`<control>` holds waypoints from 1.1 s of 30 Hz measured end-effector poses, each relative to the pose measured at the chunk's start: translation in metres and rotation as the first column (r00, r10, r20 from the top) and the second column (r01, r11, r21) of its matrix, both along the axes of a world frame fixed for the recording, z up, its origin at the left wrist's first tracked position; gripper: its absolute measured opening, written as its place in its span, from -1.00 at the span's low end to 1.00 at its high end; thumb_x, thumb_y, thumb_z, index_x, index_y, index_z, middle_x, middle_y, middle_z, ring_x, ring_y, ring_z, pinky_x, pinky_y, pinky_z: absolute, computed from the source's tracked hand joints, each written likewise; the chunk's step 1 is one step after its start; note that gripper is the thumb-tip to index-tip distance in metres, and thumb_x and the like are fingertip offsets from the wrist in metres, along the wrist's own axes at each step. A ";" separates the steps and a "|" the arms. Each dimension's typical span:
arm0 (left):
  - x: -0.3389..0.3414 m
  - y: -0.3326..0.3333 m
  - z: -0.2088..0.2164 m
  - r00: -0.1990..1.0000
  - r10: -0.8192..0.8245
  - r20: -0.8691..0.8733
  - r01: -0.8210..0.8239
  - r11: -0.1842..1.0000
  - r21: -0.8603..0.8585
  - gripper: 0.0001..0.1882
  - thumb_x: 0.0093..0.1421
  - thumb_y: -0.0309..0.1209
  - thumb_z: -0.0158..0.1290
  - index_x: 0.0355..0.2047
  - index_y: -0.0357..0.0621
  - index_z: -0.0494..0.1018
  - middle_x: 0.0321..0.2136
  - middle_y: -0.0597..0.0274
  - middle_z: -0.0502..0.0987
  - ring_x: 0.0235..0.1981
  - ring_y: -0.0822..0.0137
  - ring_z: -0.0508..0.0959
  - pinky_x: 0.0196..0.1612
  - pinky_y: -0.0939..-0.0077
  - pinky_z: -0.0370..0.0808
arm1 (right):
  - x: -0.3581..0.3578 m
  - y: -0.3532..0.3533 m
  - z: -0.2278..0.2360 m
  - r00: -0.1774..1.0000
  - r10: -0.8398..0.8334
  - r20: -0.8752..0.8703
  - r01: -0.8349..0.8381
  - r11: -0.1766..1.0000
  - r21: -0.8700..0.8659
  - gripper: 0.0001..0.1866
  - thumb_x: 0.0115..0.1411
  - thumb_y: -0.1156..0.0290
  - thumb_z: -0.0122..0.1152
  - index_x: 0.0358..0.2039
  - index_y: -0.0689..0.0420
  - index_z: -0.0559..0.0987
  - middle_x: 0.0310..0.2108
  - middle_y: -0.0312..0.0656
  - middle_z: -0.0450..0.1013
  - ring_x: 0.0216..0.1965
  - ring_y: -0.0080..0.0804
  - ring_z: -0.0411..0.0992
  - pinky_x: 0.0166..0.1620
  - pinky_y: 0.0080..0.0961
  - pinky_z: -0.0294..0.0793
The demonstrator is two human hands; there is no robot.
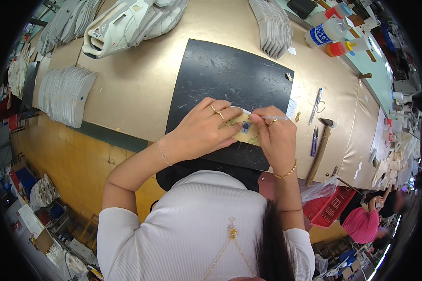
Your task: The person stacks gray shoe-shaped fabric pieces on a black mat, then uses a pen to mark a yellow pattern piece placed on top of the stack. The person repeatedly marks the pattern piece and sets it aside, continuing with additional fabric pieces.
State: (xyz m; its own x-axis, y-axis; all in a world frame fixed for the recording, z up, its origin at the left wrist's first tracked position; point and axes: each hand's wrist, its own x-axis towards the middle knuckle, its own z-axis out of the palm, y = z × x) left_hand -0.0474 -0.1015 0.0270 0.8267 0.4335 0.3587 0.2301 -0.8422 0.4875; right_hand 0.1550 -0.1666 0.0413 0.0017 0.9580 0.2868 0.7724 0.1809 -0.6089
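Head view: at centre, a pale pen-like tool (281,118), long axis left-to-right, is held by the right grip (277,136), left end obscured; a yellowish piece (253,136) is partly covered by the left grip (204,126), whose closure is unclear.

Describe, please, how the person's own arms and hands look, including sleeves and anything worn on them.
The short sleeves are white. No gloves are worn. The left hand wears gold-coloured rings, with a thin chain bracelet just behind it. The right hand wears a gold-coloured band, with a thicker, twisted gold-coloured bracelet behind it.
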 end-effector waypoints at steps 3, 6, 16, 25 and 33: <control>-0.002 0.000 0.001 1.000 0.010 -0.019 -0.009 1.000 0.010 -0.65 -0.03 -0.32 0.38 -0.23 -0.10 0.57 0.01 0.22 0.53 0.00 0.18 0.49 -0.01 0.26 0.43 | -0.002 0.000 0.002 1.000 0.012 0.008 -0.012 1.000 -0.008 -0.90 0.22 0.36 0.33 -0.40 0.09 0.62 -0.48 -0.25 0.52 -0.48 -0.28 0.48 -0.41 -0.38 0.45; 0.000 -0.001 0.003 1.000 -0.001 -0.020 0.001 1.000 -0.003 -0.65 -0.03 -0.32 0.38 -0.23 -0.09 0.56 0.00 0.23 0.53 0.00 0.18 0.49 -0.01 0.26 0.43 | 0.001 0.000 0.002 1.000 0.022 -0.007 -0.022 0.999 -0.031 -0.90 0.22 0.36 0.33 -0.39 0.09 0.62 -0.48 -0.25 0.52 -0.48 -0.27 0.49 -0.41 -0.38 0.45; -0.001 0.000 0.002 0.999 0.000 -0.033 0.001 1.000 0.007 -0.67 -0.01 -0.30 0.37 -0.24 -0.07 0.57 -0.01 0.24 0.54 0.00 0.20 0.50 0.01 0.25 0.43 | 0.001 -0.001 0.002 0.999 0.029 -0.031 -0.030 0.999 -0.023 -0.88 0.23 0.35 0.31 -0.38 0.12 0.62 -0.47 -0.22 0.52 -0.47 -0.23 0.48 -0.40 -0.38 0.44; -0.003 0.014 -0.002 0.999 -0.008 0.031 0.018 0.943 -0.332 -0.63 -0.05 -0.33 0.42 -0.22 -0.04 0.56 -0.05 0.23 0.53 -0.02 0.15 0.51 0.10 0.25 0.45 | 0.022 -0.025 0.006 0.730 -0.220 -0.647 0.325 0.945 0.046 -0.72 0.46 0.32 0.09 -0.29 0.30 0.54 -0.38 -0.14 0.50 -0.41 -0.40 0.57 -0.30 -0.50 0.55; 0.001 0.035 0.007 0.996 0.061 0.057 -0.022 0.851 -0.525 -0.51 -0.05 -0.37 0.43 -0.11 -0.06 0.50 -0.05 0.20 0.51 0.02 0.11 0.50 0.13 0.23 0.46 | 0.035 -0.045 0.016 0.753 -0.214 -0.622 0.446 0.861 0.243 -0.64 0.50 0.22 -0.02 -0.24 0.31 0.47 -0.36 -0.05 0.46 -0.39 -0.33 0.50 -0.25 -0.38 0.61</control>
State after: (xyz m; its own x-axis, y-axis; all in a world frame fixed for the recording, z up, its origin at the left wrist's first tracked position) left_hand -0.0463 -0.0669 0.0341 0.7851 0.6068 0.1239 0.2087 -0.4476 0.8695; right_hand 0.1904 -0.2119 0.0569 0.5673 0.6926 0.4456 0.3677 0.2711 -0.8895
